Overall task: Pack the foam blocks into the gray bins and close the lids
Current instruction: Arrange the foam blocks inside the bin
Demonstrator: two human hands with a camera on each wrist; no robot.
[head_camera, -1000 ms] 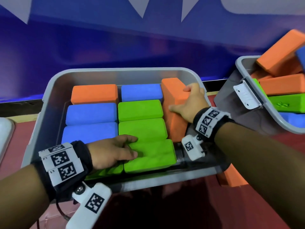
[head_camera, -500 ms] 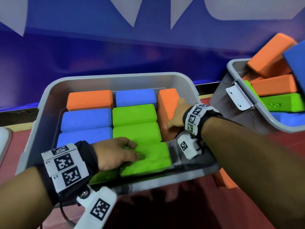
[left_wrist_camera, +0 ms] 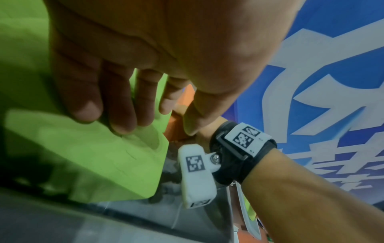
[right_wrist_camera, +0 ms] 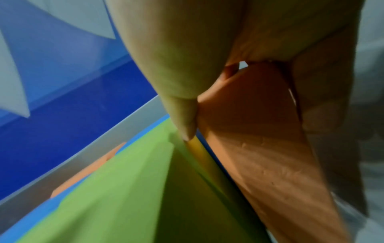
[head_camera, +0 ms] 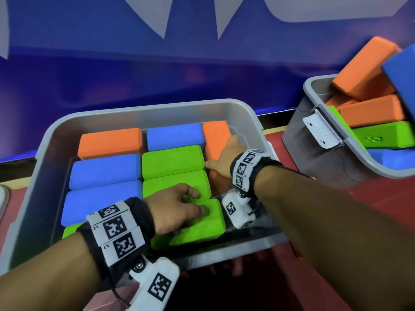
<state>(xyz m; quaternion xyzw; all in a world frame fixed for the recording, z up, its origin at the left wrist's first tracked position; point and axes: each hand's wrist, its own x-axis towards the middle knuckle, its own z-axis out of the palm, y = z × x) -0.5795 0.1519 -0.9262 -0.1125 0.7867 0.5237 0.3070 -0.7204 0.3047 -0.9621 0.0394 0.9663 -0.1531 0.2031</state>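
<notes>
The gray bin [head_camera: 157,106] in front of me holds orange, blue and green foam blocks packed in rows. My right hand [head_camera: 222,158] grips an orange block [head_camera: 215,135] standing on edge against the bin's right wall. In the right wrist view, my thumb [right_wrist_camera: 182,115] lies on one face of this orange block [right_wrist_camera: 259,148] and the fingers on the other. My left hand [head_camera: 193,203] presses down on the front green block [head_camera: 202,227], which sits tilted. In the left wrist view its fingertips [left_wrist_camera: 120,118] dent the green block [left_wrist_camera: 93,156].
A second gray bin [head_camera: 350,144] stands tilted at the right, piled with loose orange, green and blue blocks, with a white latch [head_camera: 321,129] on its side. A white edge [head_camera: 2,198] shows at the far left. A blue wall rises behind the red table.
My right hand has pushed the orange block lower into the gap by the bin's right wall. The left hand has stayed on the front green block, pressing it.
</notes>
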